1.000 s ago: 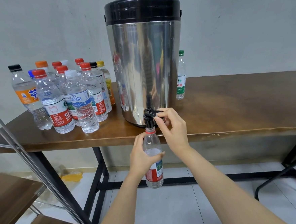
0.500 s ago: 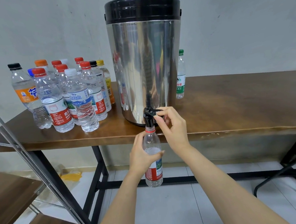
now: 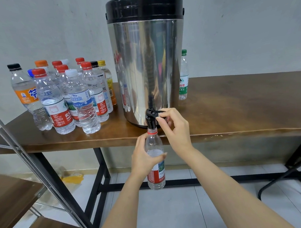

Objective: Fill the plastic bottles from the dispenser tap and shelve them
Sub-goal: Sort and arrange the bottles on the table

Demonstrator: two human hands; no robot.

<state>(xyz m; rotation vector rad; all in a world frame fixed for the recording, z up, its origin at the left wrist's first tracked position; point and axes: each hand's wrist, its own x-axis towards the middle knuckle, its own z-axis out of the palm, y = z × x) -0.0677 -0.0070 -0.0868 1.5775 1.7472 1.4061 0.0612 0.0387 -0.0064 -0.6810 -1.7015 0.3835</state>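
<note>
Table point(image 3: 234, 108): wood top on a black frame. It carries all the stock.

Dispenser point(image 3: 147, 60): steel drum w/ black lid, set at the front edge. Judged reason: the tap point(image 3: 150, 120) overhangs the edge, so a bottle fits under it below table level.

Shelf unit point(image 3: 13, 194): lower left, wood boards on a metal frame, near the table end. Likely destination for filled bottles. No bottles visible on the boards in view.

Capped bottles point(image 3: 65, 102): approx a dozen, mixed cap colours, clustered upright left of the dispenser. One green-cap bottle point(image 3: 183, 79) stands alone on its right, partly behind the drum. Fill state of the cluster is unclear.

Bottle in hand point(image 3: 156, 174): uncapped, upright, red neck ring directly under the spout, touching or nearly so. It hangs in front of the table edge, off any surface. Water line sits roughly at the shoulder; judged mostly full.

Hands: apart, one above the other.
- Left hand point(image 3: 142, 159) grips the bottle mid-body from the left, thumb across the front. It takes the wt and keeps the mouth aligned.
- Right hand point(image 3: 178, 129) is just above and right of the bottle, fingertips pinching the tap lever point(image 3: 155, 111), presumably holding the flow open.

Risk: overflow if the lever is released late.
</note>
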